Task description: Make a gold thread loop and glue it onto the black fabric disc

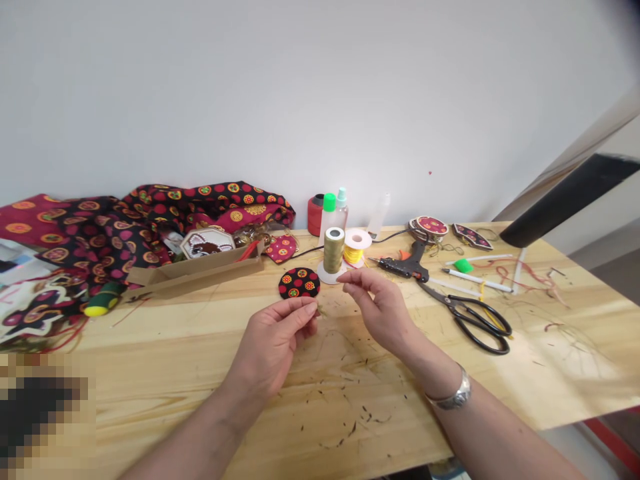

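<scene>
My left hand (275,343) is closed in a pinch above the middle of the table, thumb against forefinger. Something tiny and dark shows at its fingertips, too small to name. Just beyond those fingers is a round black fabric patch (299,283) with red and yellow motifs. To the right, my right hand (380,310), a silver bracelet on its wrist, also pinches; what it holds, if anything, is too fine to see. Close behind its fingertips stand an olive-gold thread spool (334,253) and a white reel of yellow cord (354,255).
Right of the spools lie a black glue gun (407,263), black-handled scissors (475,320) and a white pen (480,280). Small bottles (327,212) stand by the wall. Patterned cloth (200,200) and a cardboard tray (195,273) occupy the left. Dark scraps (355,427) litter the front.
</scene>
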A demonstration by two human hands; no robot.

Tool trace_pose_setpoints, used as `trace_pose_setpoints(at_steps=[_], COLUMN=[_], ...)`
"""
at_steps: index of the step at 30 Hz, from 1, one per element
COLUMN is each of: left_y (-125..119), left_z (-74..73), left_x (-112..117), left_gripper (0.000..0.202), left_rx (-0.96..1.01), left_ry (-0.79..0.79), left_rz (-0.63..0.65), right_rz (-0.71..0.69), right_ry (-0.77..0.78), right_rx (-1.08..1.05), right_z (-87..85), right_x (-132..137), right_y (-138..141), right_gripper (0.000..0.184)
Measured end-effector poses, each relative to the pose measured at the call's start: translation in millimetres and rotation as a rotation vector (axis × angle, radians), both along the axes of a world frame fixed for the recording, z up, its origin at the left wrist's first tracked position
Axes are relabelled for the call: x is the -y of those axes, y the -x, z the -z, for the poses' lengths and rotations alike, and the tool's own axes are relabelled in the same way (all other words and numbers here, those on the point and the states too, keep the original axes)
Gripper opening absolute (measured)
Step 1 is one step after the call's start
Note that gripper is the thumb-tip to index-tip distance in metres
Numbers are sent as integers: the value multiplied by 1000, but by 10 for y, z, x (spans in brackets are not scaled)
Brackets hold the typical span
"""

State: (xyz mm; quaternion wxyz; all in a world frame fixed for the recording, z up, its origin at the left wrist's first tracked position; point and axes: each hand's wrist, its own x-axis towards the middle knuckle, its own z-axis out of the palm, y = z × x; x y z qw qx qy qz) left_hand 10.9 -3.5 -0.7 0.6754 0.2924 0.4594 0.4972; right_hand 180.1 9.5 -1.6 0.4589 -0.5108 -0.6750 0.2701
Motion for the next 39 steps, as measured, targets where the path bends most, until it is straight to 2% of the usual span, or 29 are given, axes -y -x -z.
trace_pose_setpoints(at_steps=[6, 11, 15, 19, 28, 39], left_y=[-3, -14, -26, -25, -14, -21], left_z=[13, -7, 3, 19, 2, -6], left_x=[-4, 20, 18, 24, 40, 31], left_gripper=[14, 17, 17, 17, 22, 20], left_rx=[-48, -115, -111, -92, -32, -117], left_ry=[-22, -40, -50, -61, -57, -48], left_rz=[-10, -26, -19, -15, 29, 13], right_rz=[-62, -182, -280, -306, -268, -285], right_ry=[15, 406, 535, 564, 552, 545], right_rx=[-92, -236, -391, -443, -357, -355], right_z=[-38, -80, -88, -79, -28, -59], right_x=[27, 22, 12, 15, 21, 21], right_y=[33, 58, 70, 74, 54, 59], right_gripper=[6, 15, 11, 9, 15, 15])
